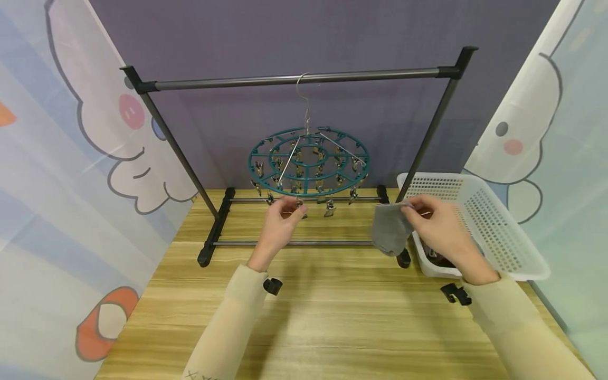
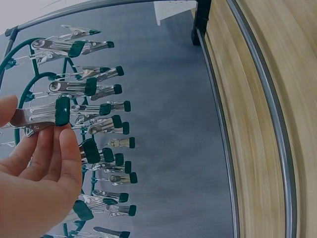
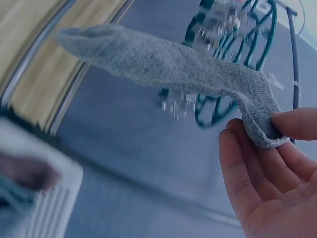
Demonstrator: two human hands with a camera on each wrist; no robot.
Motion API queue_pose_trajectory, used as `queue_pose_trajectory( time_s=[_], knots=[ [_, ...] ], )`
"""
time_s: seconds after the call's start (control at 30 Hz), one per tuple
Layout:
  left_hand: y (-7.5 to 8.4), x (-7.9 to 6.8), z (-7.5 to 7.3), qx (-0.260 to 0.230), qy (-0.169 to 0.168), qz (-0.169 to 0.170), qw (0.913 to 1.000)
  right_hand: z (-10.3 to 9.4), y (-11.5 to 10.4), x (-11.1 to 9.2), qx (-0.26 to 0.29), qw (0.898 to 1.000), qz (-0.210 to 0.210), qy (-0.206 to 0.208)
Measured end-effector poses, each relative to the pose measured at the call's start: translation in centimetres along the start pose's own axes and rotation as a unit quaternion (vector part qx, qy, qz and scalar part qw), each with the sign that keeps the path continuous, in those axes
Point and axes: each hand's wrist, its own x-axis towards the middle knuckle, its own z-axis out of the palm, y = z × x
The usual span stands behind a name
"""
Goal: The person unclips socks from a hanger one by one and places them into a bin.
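A grey sock (image 1: 390,228) hangs from my right hand (image 1: 439,224), pinched at its cuff between thumb and fingers; the right wrist view shows the sock (image 3: 163,59) stretched out from the fingertips. My left hand (image 1: 279,224) holds a metal clip (image 2: 39,115) with green tips at the near edge of the round green hanger (image 1: 306,194). In the left wrist view the thumb and fingers of that hand (image 2: 44,168) pinch the clip, and its jaws look shut with nothing between them. Several similar clips dangle around the hanger's rings.
The hanger hooks over the top bar (image 1: 228,82) of a dark metal rack. A white perforated basket (image 1: 503,237) stands at the right by the rack's foot, with dark items inside, partly hidden by my right arm. Two lower bars cross above the wooden table (image 1: 332,327).
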Motion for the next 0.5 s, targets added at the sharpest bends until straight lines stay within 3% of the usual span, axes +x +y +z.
queue_pose_trajectory(
  time_s=[0.2, 0.37, 0.5],
  knots=[
    [0.0, -0.2, -0.3, 0.002, 0.002, -0.001, 1.0000, -4.1, 1.7, 1.0, -0.049, 0.996, -0.008, 0.077],
    [0.0, -0.2, -0.4, 0.003, 0.002, 0.002, 1.0000, -7.3, 3.2, 1.5, -0.062, 0.991, 0.039, 0.115],
    [0.0, -0.2, -0.4, 0.004, -0.001, 0.003, 1.0000, -8.5, 5.0, 1.5, -0.065, 0.988, 0.071, 0.124]
  ],
)
